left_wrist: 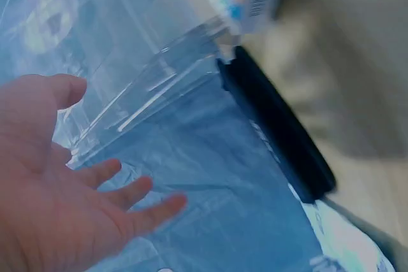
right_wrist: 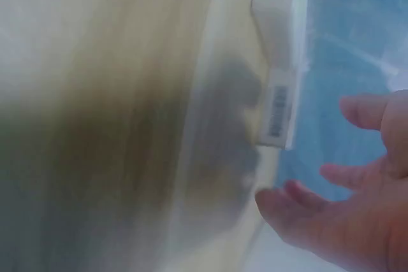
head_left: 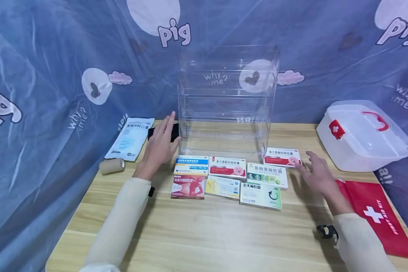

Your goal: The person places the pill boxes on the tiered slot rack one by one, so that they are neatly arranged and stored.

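Observation:
A clear, tiered acrylic rack [head_left: 224,102] stands at the back of the table. My left hand [head_left: 161,141], fingers extended, is beside its left side over a black item [head_left: 174,133]; contact with the rack cannot be made out. The left wrist view shows that hand [left_wrist: 76,176] holding nothing. Just right of a red-and-white medicine box [head_left: 282,156] is my right hand [head_left: 316,172], fingers loosely spread and empty. More medicine boxes lie before the rack: blue-and-white [head_left: 191,165], red-and-white [head_left: 227,167], green-and-white [head_left: 267,175], dark red [head_left: 188,186], yellow-and-white [head_left: 222,187], and another green-and-white [head_left: 261,195].
At the left lie a mask packet [head_left: 129,139] and a tan bandage roll [head_left: 112,166]. A translucent lidded first-aid box [head_left: 363,136] stands at the right, with a red first-aid pouch [head_left: 380,217] nearer. Blue printed cloth [head_left: 54,45] hangs behind the table.

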`<action>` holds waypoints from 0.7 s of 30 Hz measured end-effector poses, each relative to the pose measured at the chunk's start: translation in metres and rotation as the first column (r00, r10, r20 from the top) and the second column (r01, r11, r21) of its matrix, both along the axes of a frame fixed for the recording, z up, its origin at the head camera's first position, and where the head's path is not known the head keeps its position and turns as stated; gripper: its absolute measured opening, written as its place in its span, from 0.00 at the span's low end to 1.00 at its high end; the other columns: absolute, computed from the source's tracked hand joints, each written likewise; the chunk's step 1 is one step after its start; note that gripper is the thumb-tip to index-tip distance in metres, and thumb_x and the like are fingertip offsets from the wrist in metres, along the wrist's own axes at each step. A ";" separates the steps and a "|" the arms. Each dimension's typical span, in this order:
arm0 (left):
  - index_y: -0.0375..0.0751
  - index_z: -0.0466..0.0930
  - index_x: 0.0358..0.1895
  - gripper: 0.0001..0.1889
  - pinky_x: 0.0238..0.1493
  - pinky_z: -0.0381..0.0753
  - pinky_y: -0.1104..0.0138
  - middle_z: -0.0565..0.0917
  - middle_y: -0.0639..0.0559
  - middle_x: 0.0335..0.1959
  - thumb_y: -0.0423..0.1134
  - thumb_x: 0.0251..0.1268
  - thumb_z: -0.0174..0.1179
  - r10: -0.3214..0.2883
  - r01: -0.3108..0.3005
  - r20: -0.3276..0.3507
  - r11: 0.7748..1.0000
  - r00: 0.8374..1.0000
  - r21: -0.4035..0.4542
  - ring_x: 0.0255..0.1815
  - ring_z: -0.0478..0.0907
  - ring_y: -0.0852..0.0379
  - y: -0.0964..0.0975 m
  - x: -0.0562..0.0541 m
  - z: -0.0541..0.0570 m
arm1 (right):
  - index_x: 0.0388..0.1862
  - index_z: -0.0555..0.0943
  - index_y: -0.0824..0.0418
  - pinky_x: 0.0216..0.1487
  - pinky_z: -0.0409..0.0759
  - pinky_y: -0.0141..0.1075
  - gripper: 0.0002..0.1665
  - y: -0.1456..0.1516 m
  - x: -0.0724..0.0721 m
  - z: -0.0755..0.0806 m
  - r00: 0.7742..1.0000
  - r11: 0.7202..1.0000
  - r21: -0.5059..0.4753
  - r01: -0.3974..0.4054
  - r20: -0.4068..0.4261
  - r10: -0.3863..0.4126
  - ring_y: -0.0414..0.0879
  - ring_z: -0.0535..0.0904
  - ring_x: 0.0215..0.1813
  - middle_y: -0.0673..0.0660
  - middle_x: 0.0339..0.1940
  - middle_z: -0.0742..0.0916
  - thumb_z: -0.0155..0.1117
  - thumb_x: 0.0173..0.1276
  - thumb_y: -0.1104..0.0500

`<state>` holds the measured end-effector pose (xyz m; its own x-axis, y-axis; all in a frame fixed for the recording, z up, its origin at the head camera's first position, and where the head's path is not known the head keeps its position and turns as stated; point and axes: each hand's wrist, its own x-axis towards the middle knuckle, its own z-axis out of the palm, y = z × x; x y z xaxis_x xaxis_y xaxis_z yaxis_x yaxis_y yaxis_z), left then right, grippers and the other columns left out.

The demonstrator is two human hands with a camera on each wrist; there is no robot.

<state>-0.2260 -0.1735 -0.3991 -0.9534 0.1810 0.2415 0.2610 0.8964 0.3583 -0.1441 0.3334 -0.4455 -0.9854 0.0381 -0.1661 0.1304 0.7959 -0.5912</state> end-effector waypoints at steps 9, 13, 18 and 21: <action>0.77 0.25 0.87 0.57 0.64 0.84 0.43 0.63 0.39 0.86 0.35 0.78 0.62 -0.072 0.057 0.026 0.928 0.997 0.369 0.75 0.76 0.34 0.021 -0.055 0.020 | 0.88 0.32 0.72 0.80 0.61 0.72 0.58 0.022 -0.029 -0.012 0.971 0.953 -0.283 0.112 0.237 -0.044 0.76 0.60 0.77 0.86 0.83 0.54 0.46 0.86 0.36; 0.77 0.28 0.88 0.57 0.63 0.85 0.44 0.67 0.38 0.84 0.29 0.77 0.60 -0.059 0.041 0.032 0.917 0.998 0.396 0.71 0.80 0.36 0.019 -0.065 0.011 | 0.89 0.32 0.67 0.80 0.59 0.71 0.58 0.024 -0.037 -0.017 0.965 0.942 -0.321 0.102 0.261 -0.016 0.74 0.58 0.77 0.85 0.84 0.52 0.50 0.85 0.36; 0.76 0.30 0.88 0.56 0.60 0.87 0.45 0.64 0.41 0.86 0.26 0.77 0.57 -0.071 0.069 -0.007 0.918 0.997 0.391 0.74 0.78 0.38 0.018 -0.066 0.006 | 0.90 0.34 0.64 0.80 0.56 0.74 0.58 0.026 -0.044 -0.019 0.966 0.950 -0.304 0.070 0.257 0.011 0.77 0.55 0.79 0.84 0.83 0.54 0.54 0.84 0.39; 0.79 0.29 0.87 0.57 0.57 0.87 0.46 0.62 0.44 0.87 0.26 0.76 0.57 -0.090 0.097 -0.036 0.918 0.995 0.386 0.75 0.77 0.38 0.019 -0.068 0.008 | 0.91 0.38 0.63 0.77 0.60 0.73 0.58 0.029 -0.048 -0.017 0.970 0.961 -0.271 0.048 0.244 0.020 0.77 0.57 0.76 0.84 0.81 0.57 0.57 0.83 0.38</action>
<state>-0.2943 -0.1542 -0.3907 -0.9316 0.1588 0.3271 0.3465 0.6601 0.6664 -0.1918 0.3620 -0.4629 -0.9137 -0.0284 -0.4054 0.3069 0.6057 -0.7341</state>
